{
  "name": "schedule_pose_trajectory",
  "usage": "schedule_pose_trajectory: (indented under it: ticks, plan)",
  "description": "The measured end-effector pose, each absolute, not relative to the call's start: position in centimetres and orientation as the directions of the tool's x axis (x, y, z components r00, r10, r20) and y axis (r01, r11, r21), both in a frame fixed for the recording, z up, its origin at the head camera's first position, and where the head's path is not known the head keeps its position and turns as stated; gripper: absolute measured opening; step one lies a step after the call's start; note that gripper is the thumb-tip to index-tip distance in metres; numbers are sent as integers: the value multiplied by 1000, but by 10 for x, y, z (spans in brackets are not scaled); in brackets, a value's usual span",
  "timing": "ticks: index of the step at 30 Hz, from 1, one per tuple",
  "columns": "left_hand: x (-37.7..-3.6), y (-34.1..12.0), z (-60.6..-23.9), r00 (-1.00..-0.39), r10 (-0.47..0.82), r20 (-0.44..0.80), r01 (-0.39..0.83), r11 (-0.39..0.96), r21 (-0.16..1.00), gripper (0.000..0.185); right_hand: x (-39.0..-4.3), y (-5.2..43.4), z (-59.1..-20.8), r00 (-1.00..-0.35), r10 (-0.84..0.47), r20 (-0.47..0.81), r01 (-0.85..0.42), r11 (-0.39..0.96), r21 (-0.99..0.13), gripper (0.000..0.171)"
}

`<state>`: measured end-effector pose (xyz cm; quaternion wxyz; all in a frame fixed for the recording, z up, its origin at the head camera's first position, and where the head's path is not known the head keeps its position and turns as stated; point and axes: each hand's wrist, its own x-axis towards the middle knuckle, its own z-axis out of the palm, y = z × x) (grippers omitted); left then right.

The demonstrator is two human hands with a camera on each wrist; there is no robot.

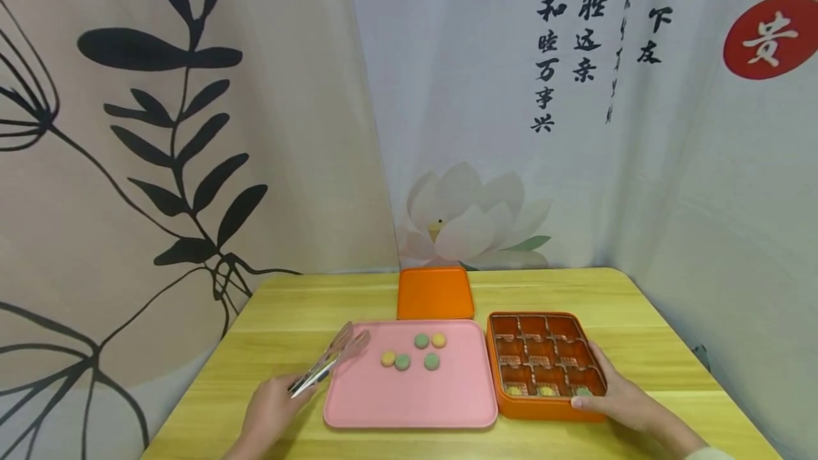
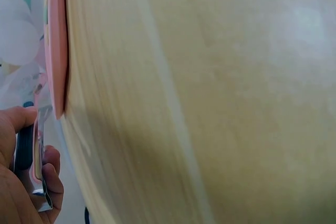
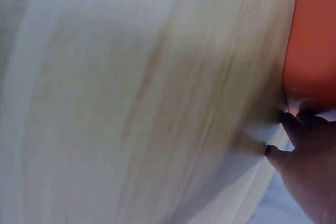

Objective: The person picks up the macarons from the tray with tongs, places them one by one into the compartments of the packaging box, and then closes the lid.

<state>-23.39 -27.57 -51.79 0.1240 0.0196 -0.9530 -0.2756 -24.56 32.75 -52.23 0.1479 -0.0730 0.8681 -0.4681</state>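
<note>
In the head view my left hand (image 1: 275,403) grips a pair of metal tongs (image 1: 329,360), whose spread tips hang over the left edge of a pink tray (image 1: 409,403). Several small round, cookie-like pieces lie on that tray, among them a green one (image 1: 432,361) and a yellow one (image 1: 438,340). The left wrist view shows thumb and fingers around the tongs (image 2: 38,166). My right hand (image 1: 616,392) holds the near right corner of an orange box (image 1: 543,410), thumb at the front rim. Its clear insert has round pieces in the nearest row of compartments.
Behind the pink tray an orange lid-like panel (image 1: 436,294) lies at the table's far edge. The wooden table (image 1: 300,304) reaches back to a printed curtain (image 1: 307,126). Tray and box stand side by side.
</note>
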Motion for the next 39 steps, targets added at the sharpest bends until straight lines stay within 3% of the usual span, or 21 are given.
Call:
schedule_pose_trajectory:
  ticks: [24, 39]
  plan:
    - [-229, -278, -527, -977, -22, 210, 79, 884, 460, 25, -245, 327, -525, -949, -264, -174, -10, 575, -818, 113]
    - [-233, -276, -525, -967, -31, 251, 102, 860, 500, 18, -244, 326, -521, -949, -271, -161, -25, 575, -818, 113]
